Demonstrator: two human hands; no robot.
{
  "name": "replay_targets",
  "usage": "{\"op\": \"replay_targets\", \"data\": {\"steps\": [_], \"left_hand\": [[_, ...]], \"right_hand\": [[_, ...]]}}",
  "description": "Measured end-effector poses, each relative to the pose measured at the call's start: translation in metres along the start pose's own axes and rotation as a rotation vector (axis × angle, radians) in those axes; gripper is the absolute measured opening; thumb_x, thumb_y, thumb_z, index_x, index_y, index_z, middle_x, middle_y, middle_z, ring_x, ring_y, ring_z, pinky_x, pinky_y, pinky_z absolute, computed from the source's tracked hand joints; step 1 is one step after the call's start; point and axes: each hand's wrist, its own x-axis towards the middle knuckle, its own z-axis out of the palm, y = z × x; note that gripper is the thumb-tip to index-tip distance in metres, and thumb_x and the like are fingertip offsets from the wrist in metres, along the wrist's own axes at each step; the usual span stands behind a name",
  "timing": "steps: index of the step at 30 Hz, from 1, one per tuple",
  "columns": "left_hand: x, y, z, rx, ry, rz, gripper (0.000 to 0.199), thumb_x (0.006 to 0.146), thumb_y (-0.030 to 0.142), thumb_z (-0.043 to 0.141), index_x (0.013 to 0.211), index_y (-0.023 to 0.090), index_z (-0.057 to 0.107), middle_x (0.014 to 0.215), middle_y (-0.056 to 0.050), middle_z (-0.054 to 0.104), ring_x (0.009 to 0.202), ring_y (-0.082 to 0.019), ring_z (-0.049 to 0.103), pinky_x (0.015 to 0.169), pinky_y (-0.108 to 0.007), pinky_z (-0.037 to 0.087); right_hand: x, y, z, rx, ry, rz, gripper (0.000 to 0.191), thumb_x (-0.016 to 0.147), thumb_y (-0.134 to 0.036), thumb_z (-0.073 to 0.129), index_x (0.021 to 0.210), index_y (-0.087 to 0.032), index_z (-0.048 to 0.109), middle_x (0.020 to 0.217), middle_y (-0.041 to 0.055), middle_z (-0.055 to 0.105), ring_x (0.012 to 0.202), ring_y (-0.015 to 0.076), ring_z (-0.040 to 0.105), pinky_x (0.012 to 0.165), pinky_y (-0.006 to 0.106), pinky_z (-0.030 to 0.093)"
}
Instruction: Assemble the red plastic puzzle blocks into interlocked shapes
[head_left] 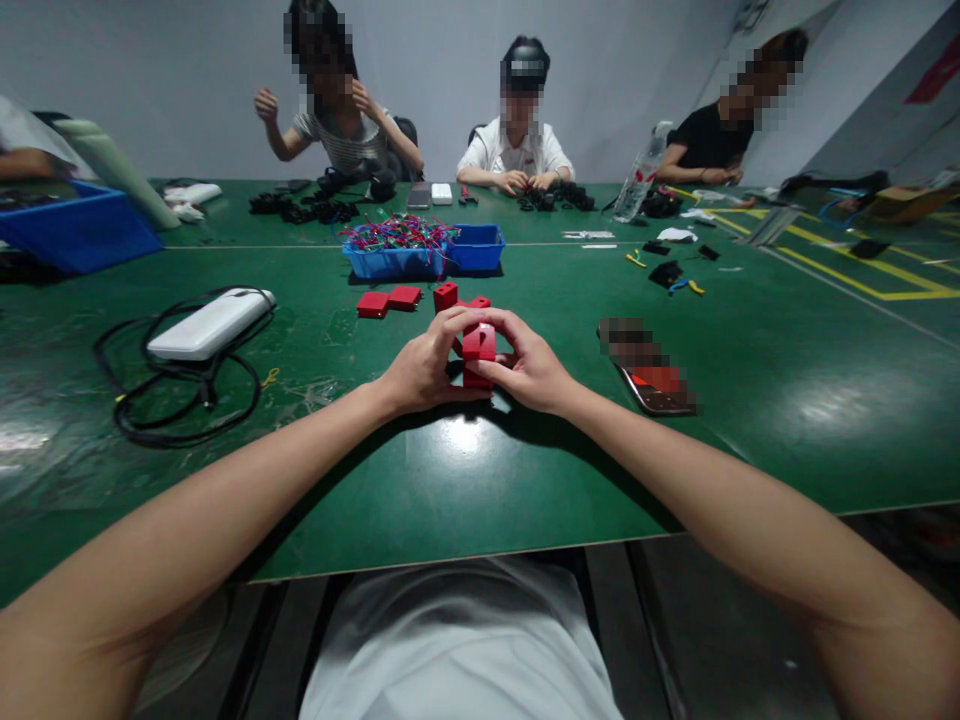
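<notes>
Left hand and right hand both gripping red block, fingertips meeting around it; long axis looks upright, neither hand nearer. Flat red blocks beyond, leftward.

1 head camera looks forward-down over the table.

The block is bright red, and the flat blocks are red too. The table is green with shiny white spots. The little trays are blue, and the big tub is deep blue. The wires are mostly red, with bits of green and white. The box is white and the cord is black. The phone shows orange-red. The tool is blue and yellow. The near shirt is white.
</notes>
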Motion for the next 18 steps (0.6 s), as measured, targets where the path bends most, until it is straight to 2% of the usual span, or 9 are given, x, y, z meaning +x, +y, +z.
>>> {"op": "replay_targets", "data": {"steps": [4,9,18], "left_hand": [[0.0002,0.0004,-0.0007,-0.016,-0.008,-0.011,0.103,0.066,0.045,0.086,0.148,0.031,0.026,0.14,-0.016,0.047,0.133,-0.037,0.049,0.103,-0.053,0.049],[0.0002,0.0037,-0.0028,-0.012,-0.043,-0.049,0.093,0.068,0.043,0.086,0.144,0.03,0.034,0.143,-0.016,0.044,0.134,-0.037,0.049,0.103,-0.053,0.05],[0.0002,0.0035,-0.0043,0.01,-0.052,-0.051,0.092,0.069,0.045,0.085,0.145,0.031,0.035,0.141,-0.015,0.044,0.132,-0.035,0.05,0.104,-0.054,0.049]], "right_hand": [[-0.0005,-0.0002,0.0008,-0.004,0.02,0.004,0.047,0.081,-0.034,0.071,0.123,-0.025,0.054,0.134,0.0114,0.054,0.122,0.0263,0.055,0.077,0.032,0.06],[-0.0003,-0.0001,0.0015,-0.018,0.038,0.015,0.05,0.079,-0.037,0.074,0.124,-0.025,0.054,0.135,0.0113,0.053,0.12,0.0264,0.057,0.073,0.03,0.062],[-0.0001,-0.0004,0.0013,-0.011,0.028,0.031,0.049,0.08,-0.037,0.073,0.123,-0.024,0.054,0.133,0.011,0.054,0.117,0.0251,0.059,0.072,0.029,0.062]]}}
